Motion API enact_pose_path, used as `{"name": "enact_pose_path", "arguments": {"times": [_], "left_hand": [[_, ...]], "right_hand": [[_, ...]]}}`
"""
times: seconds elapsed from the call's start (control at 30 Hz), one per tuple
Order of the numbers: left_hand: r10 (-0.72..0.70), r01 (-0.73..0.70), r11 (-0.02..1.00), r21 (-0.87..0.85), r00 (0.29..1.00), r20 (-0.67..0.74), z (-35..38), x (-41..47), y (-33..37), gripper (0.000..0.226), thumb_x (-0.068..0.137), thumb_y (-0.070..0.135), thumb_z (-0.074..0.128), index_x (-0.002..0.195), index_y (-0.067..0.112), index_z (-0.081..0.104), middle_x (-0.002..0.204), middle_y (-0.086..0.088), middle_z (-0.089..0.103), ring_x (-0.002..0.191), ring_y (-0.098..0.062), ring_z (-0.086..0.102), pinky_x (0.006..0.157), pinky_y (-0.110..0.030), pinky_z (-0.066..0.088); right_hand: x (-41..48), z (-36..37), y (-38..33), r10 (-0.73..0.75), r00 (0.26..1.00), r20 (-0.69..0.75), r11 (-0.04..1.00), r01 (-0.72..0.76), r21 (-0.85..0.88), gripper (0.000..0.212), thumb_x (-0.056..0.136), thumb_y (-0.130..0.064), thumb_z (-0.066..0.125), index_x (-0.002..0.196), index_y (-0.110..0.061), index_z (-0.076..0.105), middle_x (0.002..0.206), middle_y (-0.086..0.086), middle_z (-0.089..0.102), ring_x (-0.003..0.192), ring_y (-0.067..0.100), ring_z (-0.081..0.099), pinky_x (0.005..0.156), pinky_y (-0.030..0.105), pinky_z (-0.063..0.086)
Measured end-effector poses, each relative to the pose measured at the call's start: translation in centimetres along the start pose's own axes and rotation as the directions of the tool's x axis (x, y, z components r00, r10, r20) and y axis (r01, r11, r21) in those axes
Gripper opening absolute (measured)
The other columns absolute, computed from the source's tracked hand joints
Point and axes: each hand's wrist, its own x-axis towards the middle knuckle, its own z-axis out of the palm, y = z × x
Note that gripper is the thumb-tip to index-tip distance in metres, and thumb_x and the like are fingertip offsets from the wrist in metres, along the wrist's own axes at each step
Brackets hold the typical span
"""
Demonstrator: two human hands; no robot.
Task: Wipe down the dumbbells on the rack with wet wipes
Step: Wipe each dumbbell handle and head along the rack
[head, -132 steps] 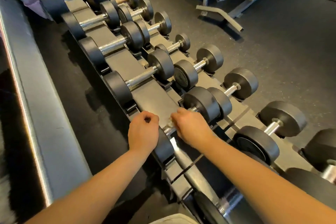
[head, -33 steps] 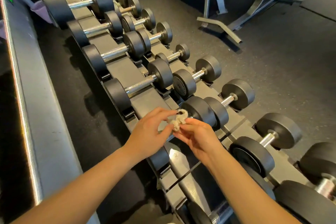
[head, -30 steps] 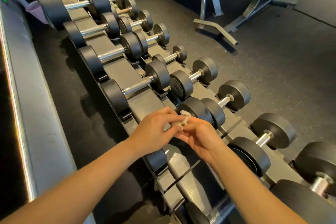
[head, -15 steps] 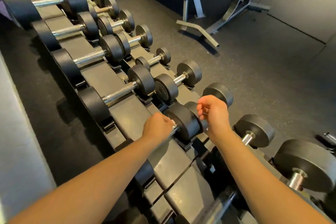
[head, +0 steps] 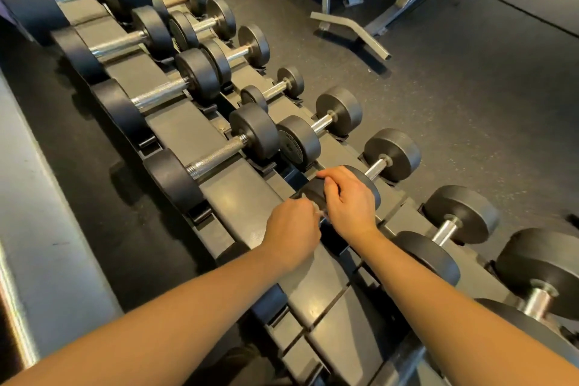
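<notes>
Head view shows my right hand point(head: 347, 200) curled over one head of a dumbbell point(head: 308, 194) on the rack point(head: 244, 194) and my left hand point(head: 293, 233) fisted round the wet wipe point(head: 319, 211) beside it, so I judge a hard twist could roll the dumbbell or drop the wet wipe.

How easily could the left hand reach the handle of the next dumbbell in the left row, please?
Probably yes: that handle lies uncovered just beyond the left hand, nothing between them.
</notes>
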Motion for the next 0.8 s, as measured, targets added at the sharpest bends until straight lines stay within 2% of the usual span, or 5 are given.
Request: {"name": "enact_pose_path", "arguments": {"times": [0.23,0.37,0.5,0.6,0.8], "left_hand": [[-0.192,0.766,0.372,-0.525,0.617,0.764,-0.1,4.3,-1.5,0.043,0.104,0.025,0.040,0.096,-0.005,0.069,0.085,-0.022,0.074,0.075,-0.030,0.073,0.081,-0.040,0.062],[-0.180,0.794,0.365,-0.486,0.573,0.800,-0.4,4.6,-0.9,0.046,0.102,0.028,0.036,0.085,-0.001,0.067,0.076,-0.016,0.071,0.069,-0.024,0.067,0.070,-0.032,0.055],[-0.313,0.423,0.679,-0.600,0.906,0.284,0.4,2.7,-1.1,0.021,0.094,0.015,0.055,0.080,0.003,0.066,0.063,-0.004,0.054,0.059,-0.021,0.051,0.053,-0.030,0.041],[0.143,-0.143,0.990,0.011,0.989,-0.024,0.7,0.6,-0.9,0.025,0.097,0.016,0.059,0.073,0.021,0.062,0.069,0.002,0.060,0.069,-0.019,0.058,0.064,-0.031,0.041],[0.527,-0.504,0.534,0.678,0.826,0.199,2.0,-0.4,-0.3,0.015,0.063,0.018,0.084,0.069,0.017,0.071,0.065,-0.004,0.063,0.063,-0.020,0.062,0.058,-0.030,0.049]], "right_hand": [[-0.2,0.1,-0.4,0.008,1.000,-0.015,1.000,-0.008,-0.024,0.029,0.106,-0.024,0.044,0.117,-0.028,0.070,0.111,-0.014,0.063,0.096,-0.001,0.050,0.075,0.022,0.038],[-0.2,0.0,-0.3,0.009,1.000,-0.009,1.000,-0.010,-0.024,0.029,0.106,-0.026,0.044,0.118,-0.028,0.070,0.112,-0.014,0.063,0.099,0.002,0.054,0.078,0.026,0.040],[-0.1,0.1,-0.1,0.000,1.000,-0.015,1.000,0.000,-0.019,0.029,0.106,-0.026,0.043,0.119,-0.029,0.070,0.113,-0.014,0.064,0.100,0.002,0.055,0.080,0.026,0.044],[0.0,0.1,0.1,0.030,1.000,0.002,0.999,-0.030,0.017,0.031,0.107,-0.025,0.043,0.120,-0.028,0.070,0.115,-0.013,0.064,0.100,0.001,0.053,0.077,0.018,0.039],[0.5,0.1,1.2,0.086,0.995,0.051,0.973,-0.095,0.209,0.031,0.107,-0.024,0.044,0.117,-0.033,0.072,0.113,-0.019,0.064,0.102,0.000,0.053,0.082,0.010,0.036]]}}
